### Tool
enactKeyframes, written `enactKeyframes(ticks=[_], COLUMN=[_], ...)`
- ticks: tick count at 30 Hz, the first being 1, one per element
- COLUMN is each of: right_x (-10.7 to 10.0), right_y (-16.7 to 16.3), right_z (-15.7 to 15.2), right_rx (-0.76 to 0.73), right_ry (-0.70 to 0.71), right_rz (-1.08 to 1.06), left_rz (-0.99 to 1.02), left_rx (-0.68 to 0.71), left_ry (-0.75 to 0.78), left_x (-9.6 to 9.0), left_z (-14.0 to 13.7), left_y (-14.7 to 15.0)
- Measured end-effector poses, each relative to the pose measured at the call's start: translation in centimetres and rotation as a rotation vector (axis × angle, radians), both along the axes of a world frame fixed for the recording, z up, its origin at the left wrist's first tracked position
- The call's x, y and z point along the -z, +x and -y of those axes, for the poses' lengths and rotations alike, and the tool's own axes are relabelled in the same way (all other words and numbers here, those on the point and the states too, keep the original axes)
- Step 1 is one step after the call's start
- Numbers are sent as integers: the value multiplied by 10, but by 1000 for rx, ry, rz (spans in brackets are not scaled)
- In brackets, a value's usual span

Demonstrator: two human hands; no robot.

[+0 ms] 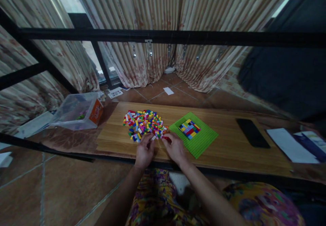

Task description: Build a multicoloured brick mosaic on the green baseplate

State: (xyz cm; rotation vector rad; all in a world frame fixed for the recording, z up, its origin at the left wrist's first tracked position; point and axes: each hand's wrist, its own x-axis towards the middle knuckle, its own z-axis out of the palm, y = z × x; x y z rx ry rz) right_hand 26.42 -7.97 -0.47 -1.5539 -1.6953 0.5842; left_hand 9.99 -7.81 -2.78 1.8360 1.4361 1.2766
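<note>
A pile of small coloured toy bricks (144, 122) is spread on the wooden board. At its near edge, my left hand (144, 153) is closed in a pinch, with a white toy brick (153, 138) at its fingertips. My right hand (175, 148) pinches a red toy brick (166, 138) close beside it, just left of the green baseplate (200, 148). On that plate sits a flat, roughly square patch of multicoloured bricks (189, 129). The fingers hide part of both held bricks.
The wooden board (224, 158) carries a black phone-like slab (252, 133) at the right. Beyond it lie white papers (291, 146). A clear plastic box (76, 112) with an orange label stands at the left. A dark metal bar (163, 36) crosses in front of the curtains.
</note>
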Motion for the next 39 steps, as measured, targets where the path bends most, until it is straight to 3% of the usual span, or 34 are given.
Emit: enactKeyframes(ticks=[9, 15, 20, 25, 33, 39], right_x=[17, 14, 5, 5, -1, -3], right_y=[59, 106, 125, 106, 28, 0], right_z=[36, 47, 46, 48, 27, 2], right_rx=[261, 435, 519, 401, -2, -110], right_ry=[-86, -77, -74, -69, -36, -37], right_rz=[-434, -415, -272, -111, 149, 216], left_rz=[-71, -62, -71, -40, -31, -7], left_rx=[4, 15, 18, 15, 25, 127], left_ry=[21, -1, -4, -17, -33, -24], left_x=[0, 1, 0, -4, -10, -13], left_z=[3, 3, 2, 5, 14, 17], left_y=[0, 0, 0, 1, 1, -2])
